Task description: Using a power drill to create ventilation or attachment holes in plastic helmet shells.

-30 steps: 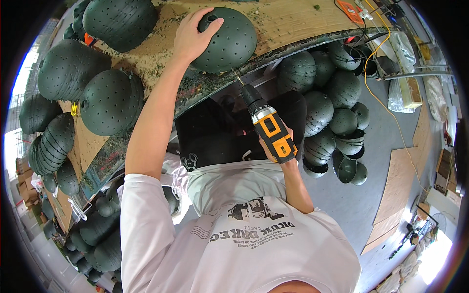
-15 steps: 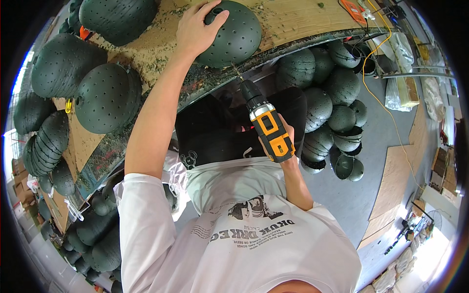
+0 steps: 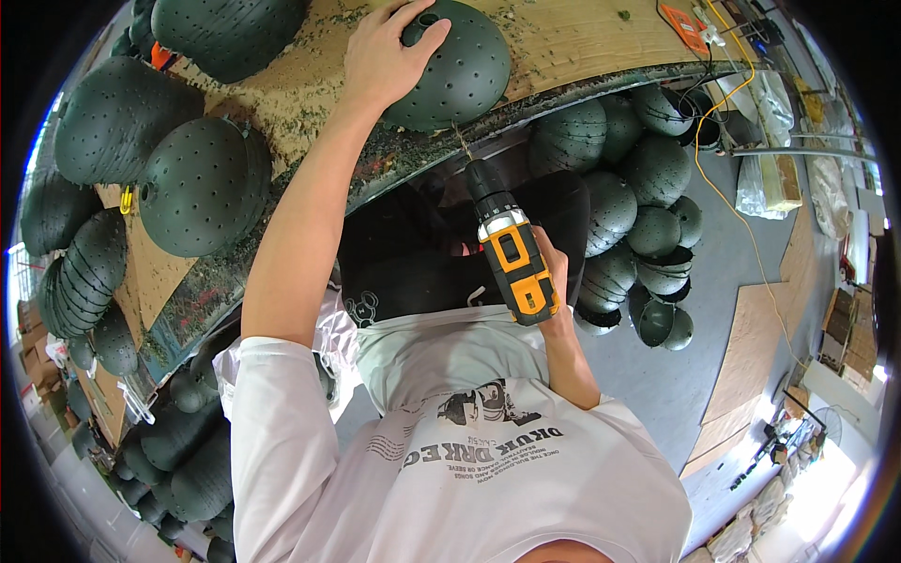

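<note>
A dark green plastic dome (image 3: 460,80), dotted with small holes, lies on the cardboard-topped bench near its edge. My left hand (image 3: 389,56) grips its upper left, the thumb and fingers around a larger round hole. In my right hand (image 3: 554,267) is a yellow and black cordless drill (image 3: 516,267), held by its handle below the bench edge. Its thin bit (image 3: 462,139) points up at the dome's near rim; whether the tip touches the dome I cannot tell.
Stacks of similar domes (image 3: 202,188) crowd the bench's left side. More nested domes (image 3: 610,211) are piled on the floor at the right. Green shavings litter the bench cardboard (image 3: 563,47). A yellow cord (image 3: 741,206) runs down the right, past cardboard sheets (image 3: 751,347).
The drill has tilted slightly more upright, its rear end shifting a little left and toward me. My left hand stays on the dome; both sit slightly further right in view.
</note>
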Tool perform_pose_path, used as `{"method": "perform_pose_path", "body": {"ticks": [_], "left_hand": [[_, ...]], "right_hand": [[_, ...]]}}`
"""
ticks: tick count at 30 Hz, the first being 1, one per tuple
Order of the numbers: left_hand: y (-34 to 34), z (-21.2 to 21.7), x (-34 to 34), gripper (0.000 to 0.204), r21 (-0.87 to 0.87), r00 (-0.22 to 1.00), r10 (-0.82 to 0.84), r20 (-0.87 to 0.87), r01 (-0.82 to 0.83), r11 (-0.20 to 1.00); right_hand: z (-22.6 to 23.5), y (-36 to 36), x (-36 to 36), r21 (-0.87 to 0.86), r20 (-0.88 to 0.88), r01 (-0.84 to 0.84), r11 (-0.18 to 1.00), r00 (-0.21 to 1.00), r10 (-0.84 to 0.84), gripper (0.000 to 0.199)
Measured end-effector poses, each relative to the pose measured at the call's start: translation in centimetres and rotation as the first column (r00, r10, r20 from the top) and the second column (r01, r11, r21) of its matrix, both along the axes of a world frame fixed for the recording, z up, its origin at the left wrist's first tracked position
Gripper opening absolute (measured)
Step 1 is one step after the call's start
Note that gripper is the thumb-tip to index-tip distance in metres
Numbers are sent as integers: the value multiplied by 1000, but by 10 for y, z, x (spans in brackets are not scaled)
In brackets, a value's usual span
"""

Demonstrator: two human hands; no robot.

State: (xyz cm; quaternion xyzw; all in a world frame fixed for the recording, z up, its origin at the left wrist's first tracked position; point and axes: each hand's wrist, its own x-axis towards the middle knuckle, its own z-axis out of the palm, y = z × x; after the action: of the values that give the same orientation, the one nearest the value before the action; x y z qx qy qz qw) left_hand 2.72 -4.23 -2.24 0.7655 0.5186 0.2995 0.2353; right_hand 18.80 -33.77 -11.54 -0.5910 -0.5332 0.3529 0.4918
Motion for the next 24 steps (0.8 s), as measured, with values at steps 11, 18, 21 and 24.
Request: {"method": "perform_pose_path", "body": {"ticks": [11,18,21,24], "left_hand": [[3,-6,0,54,49,1000,-12,25,11,999],[4,-10,-1,54,94,999,-16,34,13,995],[6,-11,-3,53,114,999,-32,32,28,993],[7,-13,-2,53,139,999,-41,28,37,990]], "right_hand": [[7,2,-5,-2,61,28,1000,998,-27,34],[8,4,-5,30,155,10,999,988,-15,37],[9,5,-4,37,220,-26,999,975,18,38],[8,4,-4,-53,159,7,999,987,1,38]]}}
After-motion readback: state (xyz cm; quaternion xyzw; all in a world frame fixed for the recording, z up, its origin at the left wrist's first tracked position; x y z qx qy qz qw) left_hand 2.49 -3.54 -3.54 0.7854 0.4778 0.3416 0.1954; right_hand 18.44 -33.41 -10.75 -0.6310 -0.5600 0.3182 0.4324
